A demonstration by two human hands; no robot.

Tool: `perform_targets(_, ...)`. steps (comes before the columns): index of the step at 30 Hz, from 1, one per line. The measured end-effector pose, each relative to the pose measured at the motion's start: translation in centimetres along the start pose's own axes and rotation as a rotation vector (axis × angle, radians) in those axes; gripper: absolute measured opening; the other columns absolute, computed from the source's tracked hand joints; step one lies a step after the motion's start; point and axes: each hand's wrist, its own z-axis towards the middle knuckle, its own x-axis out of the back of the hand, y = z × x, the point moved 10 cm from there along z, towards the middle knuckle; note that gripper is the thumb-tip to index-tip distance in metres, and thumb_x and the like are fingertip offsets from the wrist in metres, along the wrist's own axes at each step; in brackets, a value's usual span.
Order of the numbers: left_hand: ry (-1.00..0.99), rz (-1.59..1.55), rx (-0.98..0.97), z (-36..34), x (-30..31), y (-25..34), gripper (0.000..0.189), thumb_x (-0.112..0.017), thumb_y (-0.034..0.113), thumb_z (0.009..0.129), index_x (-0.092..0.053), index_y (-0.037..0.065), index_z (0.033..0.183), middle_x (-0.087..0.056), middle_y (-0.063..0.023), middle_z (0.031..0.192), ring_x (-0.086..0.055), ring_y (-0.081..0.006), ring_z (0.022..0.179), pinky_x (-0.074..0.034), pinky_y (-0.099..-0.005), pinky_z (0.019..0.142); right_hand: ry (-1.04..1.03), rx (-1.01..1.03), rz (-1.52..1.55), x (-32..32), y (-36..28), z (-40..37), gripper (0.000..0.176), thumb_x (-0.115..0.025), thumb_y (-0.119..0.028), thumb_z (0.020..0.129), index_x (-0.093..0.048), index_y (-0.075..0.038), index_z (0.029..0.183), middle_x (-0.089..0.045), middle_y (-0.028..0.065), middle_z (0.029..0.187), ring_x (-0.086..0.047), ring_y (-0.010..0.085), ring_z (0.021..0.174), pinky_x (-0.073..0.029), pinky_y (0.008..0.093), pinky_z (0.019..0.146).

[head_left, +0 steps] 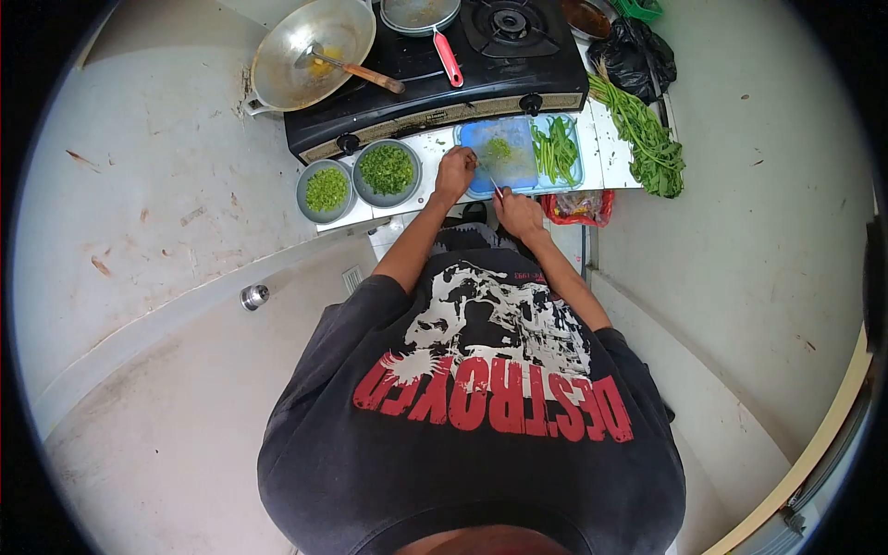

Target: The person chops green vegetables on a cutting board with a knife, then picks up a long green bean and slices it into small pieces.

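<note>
A small white counter [427,148] is standing at the end of a pale floor, with plain walls on both sides. Nearest of all, the person's black shirt [481,398] is showing red letters.

Both arms are reaching out to the counter. The right hand [519,215] is closing tight around a knife [496,189], and the blade is pointing up onto a blue board [504,171]. A red bag [578,205] is hanging just beside that hand.

The left hand [455,172] is resting on the near left edge of the board with its fingers bent down. I cannot tell if it is holding anything.

A little pile of chopped greens [499,148] is lying in the middle of the board, and green beans [555,148] are lying on its right side. Two bowls [387,171] of chopped greens are sitting left of the board. More long beans [643,134] are lying to the right.

Farther back, a black stove [435,79] is holding a wok [310,51] and a red-handled pan [435,23]. A black bag [636,51] is sitting in the far right corner.
</note>
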Motion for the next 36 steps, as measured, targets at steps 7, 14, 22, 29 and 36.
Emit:
perform_targets(7, -0.028, 0.027, -0.039, -0.7, 0.6, 1.2, 0.008, -0.062, -0.003, 0.082, -0.067, 0.000, 0.088, -0.064, -0.0186, 0.089, -0.066, -0.0371, 0.083, -0.054, -0.0444, 0.079, 0.034, 0.056, 0.005, -0.9, -0.1, 1.7, 0.043, -0.048, -0.041, 0.101, -0.063, 0.000, 0.101, -0.070, 0.0260, 0.079, -0.070, 0.0441, 0.075, -0.057, 0.0524, 0.070)
perform_targets(14, 0.093, 0.049, -0.168, -1.5, 0.9, 1.5, 0.011, -0.062, -0.003, 0.082, -0.069, 0.000, 0.089, -0.065, -0.0193, 0.087, -0.066, -0.0384, 0.080, -0.054, -0.0442, 0.076, 0.078, 0.052, 0.003, -1.7, 0.5, 2.7, 0.042, -0.049, -0.041, 0.100, -0.062, -0.001, 0.100, -0.070, 0.0254, 0.077, -0.070, 0.0434, 0.074, -0.057, 0.0526, 0.068)
perform_targets(22, 0.147, -0.058, 0.034, -0.7, 0.2, -1.0, 0.011, -0.063, -0.005, 0.077, -0.071, -0.001, 0.083, -0.066, -0.0168, 0.081, -0.069, -0.0285, 0.071, -0.056, -0.0377, 0.070, 0.048, 0.032, -0.014, -1.5, 2.4, 0.1, 0.043, -0.049, -0.040, 0.100, -0.061, 0.001, 0.100, -0.069, 0.0259, 0.076, -0.070, 0.0442, 0.072, -0.056, 0.0531, 0.067)
perform_targets(29, 0.158, -0.073, 0.038, -0.9, 0.8, -0.1, 0.009, -0.064, -0.005, 0.076, -0.071, -0.001, 0.081, -0.066, -0.0159, 0.080, -0.068, -0.0275, 0.070, -0.056, -0.0364, 0.070, 0.018, 0.023, -0.016, -0.1, 0.6, 0.0, 0.043, -0.046, -0.039, 0.101, -0.062, 0.001, 0.102, -0.070, 0.0256, 0.078, -0.071, 0.0435, 0.075, -0.057, 0.0531, 0.071)
perform_targets(36, 0.154, -0.055, 0.039, -0.7, 0.4, -0.6, 0.008, -0.065, -0.004, 0.076, -0.071, -0.001, 0.080, -0.065, -0.0155, 0.078, -0.068, -0.0278, 0.070, -0.056, -0.0368, 0.070, 0.049, 0.046, 0.037, -1.1, -0.3, 1.9, 0.044, -0.047, -0.040, 0.101, -0.063, 0.000, 0.099, -0.069, 0.0265, 0.076, -0.070, 0.0448, 0.074, -0.056, 0.0540, 0.069)
